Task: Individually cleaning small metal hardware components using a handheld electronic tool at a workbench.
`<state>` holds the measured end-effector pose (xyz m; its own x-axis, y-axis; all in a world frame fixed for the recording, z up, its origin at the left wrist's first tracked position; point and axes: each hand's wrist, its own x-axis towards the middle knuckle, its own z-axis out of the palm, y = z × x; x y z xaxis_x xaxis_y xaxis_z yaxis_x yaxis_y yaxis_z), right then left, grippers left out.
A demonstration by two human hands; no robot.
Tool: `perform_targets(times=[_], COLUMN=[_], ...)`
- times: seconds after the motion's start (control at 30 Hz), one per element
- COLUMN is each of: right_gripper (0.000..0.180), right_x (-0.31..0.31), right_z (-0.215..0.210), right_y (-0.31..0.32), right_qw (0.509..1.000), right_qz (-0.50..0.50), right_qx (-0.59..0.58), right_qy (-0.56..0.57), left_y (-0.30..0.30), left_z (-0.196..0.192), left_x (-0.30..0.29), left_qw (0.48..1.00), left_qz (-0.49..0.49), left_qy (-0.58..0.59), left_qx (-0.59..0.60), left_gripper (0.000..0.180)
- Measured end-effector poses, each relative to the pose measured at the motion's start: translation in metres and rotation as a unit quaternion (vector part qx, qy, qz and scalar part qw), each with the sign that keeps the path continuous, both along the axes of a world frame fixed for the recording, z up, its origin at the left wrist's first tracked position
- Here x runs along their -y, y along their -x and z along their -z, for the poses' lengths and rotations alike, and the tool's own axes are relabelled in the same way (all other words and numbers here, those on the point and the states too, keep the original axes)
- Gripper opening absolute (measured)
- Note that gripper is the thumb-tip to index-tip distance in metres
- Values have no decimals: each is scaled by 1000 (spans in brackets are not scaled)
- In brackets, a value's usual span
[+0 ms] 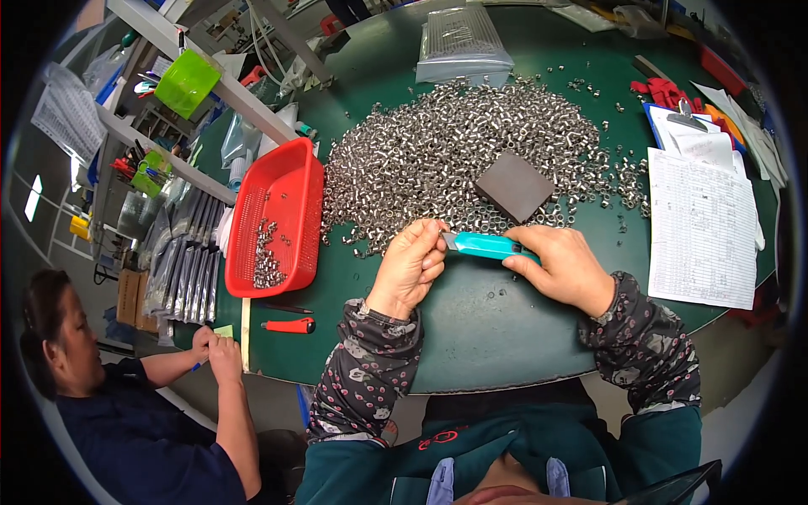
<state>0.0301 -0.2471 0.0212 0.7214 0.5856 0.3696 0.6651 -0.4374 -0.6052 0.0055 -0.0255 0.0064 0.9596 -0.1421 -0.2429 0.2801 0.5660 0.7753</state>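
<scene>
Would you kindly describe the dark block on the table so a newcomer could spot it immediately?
Start at the round green table and find the wide heap of small shiny metal rings across its middle. The dark block lies on the heap's right part, the only flat, square, matte brown-grey piece among them.

Tray (278,189) left of nut pile (438,151), block (513,187) on pile, papers (703,227) right
</scene>
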Motion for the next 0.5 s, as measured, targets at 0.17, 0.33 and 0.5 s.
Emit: perform_targets(times=[0.17, 0.33, 0.5], right_gripper=[24, 24, 25], right_x=[0, 1, 0], right_z=[1, -2, 1], right_y=[-1, -3, -2], right_qw=[1000, 999, 1000], right_qz=[15, 28, 13], right_qx=[9, 5, -4], right_qy=[-13, -35, -11], left_y=[1, 0, 1], left_z=[-3, -6, -6], left_x=[3, 4, 4], left_qw=[1000, 998, 999], left_qz=[9, -6, 0], left_qy=[-23, -13, -5], left_qx=[-11, -53, -53], left_gripper=[20, 26, 26])
